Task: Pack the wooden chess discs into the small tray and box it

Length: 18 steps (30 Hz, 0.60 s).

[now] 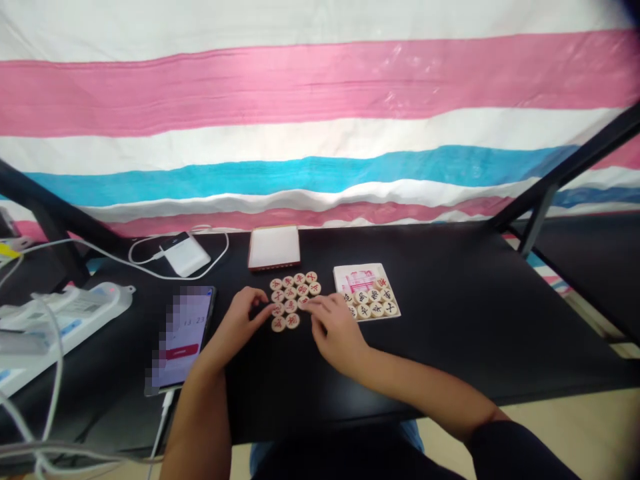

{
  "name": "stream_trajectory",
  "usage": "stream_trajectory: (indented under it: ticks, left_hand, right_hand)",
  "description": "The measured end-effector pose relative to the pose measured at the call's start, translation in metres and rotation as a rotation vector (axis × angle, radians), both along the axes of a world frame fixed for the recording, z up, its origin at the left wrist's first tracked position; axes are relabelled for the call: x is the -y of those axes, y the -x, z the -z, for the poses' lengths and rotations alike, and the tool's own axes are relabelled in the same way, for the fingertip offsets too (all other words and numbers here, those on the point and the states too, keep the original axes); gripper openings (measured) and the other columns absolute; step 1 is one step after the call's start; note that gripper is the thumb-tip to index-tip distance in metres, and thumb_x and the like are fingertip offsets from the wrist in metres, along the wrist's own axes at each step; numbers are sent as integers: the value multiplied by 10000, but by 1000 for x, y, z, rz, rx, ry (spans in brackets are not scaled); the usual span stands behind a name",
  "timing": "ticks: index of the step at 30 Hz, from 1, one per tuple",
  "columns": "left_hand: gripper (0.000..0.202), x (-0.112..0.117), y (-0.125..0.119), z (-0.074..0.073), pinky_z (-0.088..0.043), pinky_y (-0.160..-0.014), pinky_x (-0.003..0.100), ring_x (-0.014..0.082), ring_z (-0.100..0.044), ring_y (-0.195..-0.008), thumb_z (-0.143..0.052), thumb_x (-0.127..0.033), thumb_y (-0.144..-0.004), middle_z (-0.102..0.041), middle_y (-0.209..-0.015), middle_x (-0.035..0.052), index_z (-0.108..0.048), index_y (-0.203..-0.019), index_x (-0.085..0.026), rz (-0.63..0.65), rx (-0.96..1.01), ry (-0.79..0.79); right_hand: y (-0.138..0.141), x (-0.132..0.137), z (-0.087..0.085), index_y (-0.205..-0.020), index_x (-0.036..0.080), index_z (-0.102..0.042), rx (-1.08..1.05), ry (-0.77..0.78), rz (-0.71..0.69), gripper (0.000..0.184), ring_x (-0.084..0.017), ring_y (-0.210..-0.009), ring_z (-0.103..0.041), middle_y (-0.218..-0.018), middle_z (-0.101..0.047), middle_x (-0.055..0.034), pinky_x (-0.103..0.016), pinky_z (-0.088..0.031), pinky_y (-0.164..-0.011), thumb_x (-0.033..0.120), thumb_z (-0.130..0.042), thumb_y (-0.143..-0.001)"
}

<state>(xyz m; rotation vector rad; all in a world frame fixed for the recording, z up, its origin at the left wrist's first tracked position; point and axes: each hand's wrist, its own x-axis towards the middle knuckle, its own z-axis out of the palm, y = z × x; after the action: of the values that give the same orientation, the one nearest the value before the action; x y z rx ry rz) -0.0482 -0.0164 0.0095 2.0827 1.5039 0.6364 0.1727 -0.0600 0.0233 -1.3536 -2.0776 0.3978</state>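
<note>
Several round wooden chess pieces with red characters (293,293) lie in a tight cluster on the black table (450,320). My left hand (244,315) rests at the cluster's left side, its fingertips touching the pieces there. My right hand (334,327) lies at the cluster's right side, fingers curled and pressing a piece at the edge. To the right, more wooden pieces with black characters (375,303) sit on a small white paper sheet (350,275). Neither hand lifts a piece.
A phone (181,337) lies on a cable left of my left hand. A white box with a red rim (274,247) stands behind the pieces. A white power bank (186,255) and a power strip (65,313) are at the left. Black frame bars rise at both sides.
</note>
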Motion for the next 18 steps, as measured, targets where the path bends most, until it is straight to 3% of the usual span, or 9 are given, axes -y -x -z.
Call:
stream_trajectory:
  ticks: [3,6,9,11,18]
  left_hand:
    - [230,-5,2,0,-447,-664,317,183,-521,-769,-455,-433,-829,-514,-789,22,-477,-830,-204,-123,7,-69]
    - [233,-8,2,0,-445,-632,310,181,-520,-739,-451,-436,-824,-517,-762,22,-482,-802,-205,-165,3,-120]
    - [219,-7,0,-1,-443,-632,308,177,-515,-730,-451,-419,-827,-519,-770,22,-492,-802,-205,-164,2,-134]
    - [208,-6,-1,-2,-441,-641,307,175,-515,-737,-449,-405,-832,-518,-781,22,-497,-807,-203,-162,10,-138]
    - [178,-4,-2,-1,-434,-641,297,174,-514,-761,-441,-372,-846,-509,-804,23,-485,-818,-202,-167,7,-104]
  right_hand:
    - [-35,-33,-20,-943,150,-643,163,35,296,242,-221,-867,-495,-915,-640,-100,-368,-417,-800,130,-473,-772]
    - [-77,-56,-34,-877,161,-665,382,219,493,205,-242,-843,-535,-873,-652,-114,-364,-422,-728,224,-505,-764]
    - [-106,-65,-36,-859,184,-680,458,471,470,197,-226,-814,-585,-863,-668,-94,-322,-433,-680,242,-560,-714]
    - [-115,-67,-32,-845,195,-689,463,545,418,197,-211,-803,-608,-854,-673,-81,-295,-437,-667,213,-586,-678]
    - [-117,-68,-22,-857,185,-696,443,498,412,224,-216,-812,-627,-851,-676,-95,-293,-450,-666,162,-588,-663]
